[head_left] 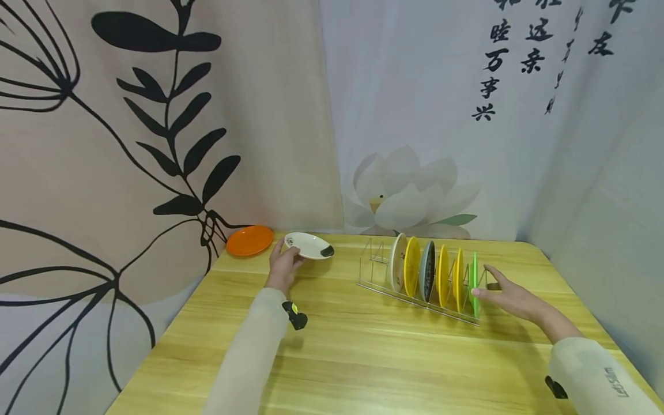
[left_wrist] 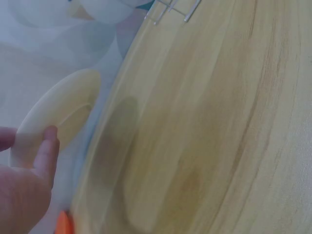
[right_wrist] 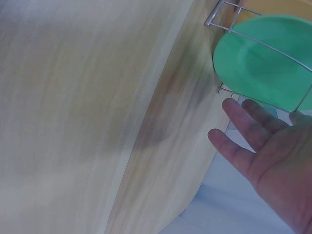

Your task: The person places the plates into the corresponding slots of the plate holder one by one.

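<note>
At the far side of the table, my left hand [head_left: 283, 267] pinches the near edge of a white oval plate [head_left: 309, 245] with a dark patch on its rim. The left wrist view shows the plate [left_wrist: 73, 105] tilted, its underside facing the camera, with thumb and fingers on either side of its edge. A wire dish rack [head_left: 418, 304] stands right of centre, with several plates upright in it. My right hand [head_left: 513, 297] is at the rack's right end beside a green plate [right_wrist: 265, 61]. Its fingers are spread, and the thumb lies close to the plate's edge.
An orange plate [head_left: 249, 240] lies at the table's far left corner, left of my left hand. White, yellow and blue-grey plates [head_left: 427, 271] fill the rack's middle. Printed curtains [head_left: 275, 115] hang right behind the wooden table [head_left: 353, 357] and along its sides.
</note>
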### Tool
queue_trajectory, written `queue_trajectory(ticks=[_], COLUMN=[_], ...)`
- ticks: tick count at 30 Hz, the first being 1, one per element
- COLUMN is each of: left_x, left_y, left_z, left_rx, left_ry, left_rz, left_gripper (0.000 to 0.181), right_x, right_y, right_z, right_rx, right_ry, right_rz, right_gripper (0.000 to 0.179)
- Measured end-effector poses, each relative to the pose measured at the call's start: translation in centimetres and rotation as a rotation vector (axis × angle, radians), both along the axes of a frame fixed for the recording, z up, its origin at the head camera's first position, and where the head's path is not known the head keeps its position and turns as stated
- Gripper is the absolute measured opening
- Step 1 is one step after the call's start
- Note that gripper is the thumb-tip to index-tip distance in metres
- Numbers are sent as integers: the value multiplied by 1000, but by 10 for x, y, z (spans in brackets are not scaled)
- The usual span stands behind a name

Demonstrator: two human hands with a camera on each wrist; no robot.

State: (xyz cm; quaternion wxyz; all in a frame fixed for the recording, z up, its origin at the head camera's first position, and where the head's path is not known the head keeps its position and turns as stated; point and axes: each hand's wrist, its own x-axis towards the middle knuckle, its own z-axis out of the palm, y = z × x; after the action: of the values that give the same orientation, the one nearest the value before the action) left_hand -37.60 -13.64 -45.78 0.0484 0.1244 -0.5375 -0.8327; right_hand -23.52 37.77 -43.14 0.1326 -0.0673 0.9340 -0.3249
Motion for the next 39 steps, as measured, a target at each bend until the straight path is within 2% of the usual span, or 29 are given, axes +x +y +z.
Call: queue_trajectory(ticks=[8, 14, 21, 27, 39], left_x=[-1, 1, 2, 2, 0], left_y=[9, 17, 24, 29, 52], left_z=[12, 25, 40, 53, 68], left_rx=[-41, -62, -45, -74, -118], left_ry=[46, 65, 96, 104, 191], left_rz=[-55, -98, -137, -172, -251], left_gripper=[77, 76, 75, 74, 77], right_x=[0, 0, -1, -1, -1], right_y=[1, 2, 3, 2, 2], right_z=[-2, -3, -4, -4, -4], right_rx=[19, 25, 15, 15, -7], right_ry=[10, 15, 10, 7, 8], right_rz=[-12, -9, -6, -5, -2], right_gripper=[97, 96, 96, 96, 96])
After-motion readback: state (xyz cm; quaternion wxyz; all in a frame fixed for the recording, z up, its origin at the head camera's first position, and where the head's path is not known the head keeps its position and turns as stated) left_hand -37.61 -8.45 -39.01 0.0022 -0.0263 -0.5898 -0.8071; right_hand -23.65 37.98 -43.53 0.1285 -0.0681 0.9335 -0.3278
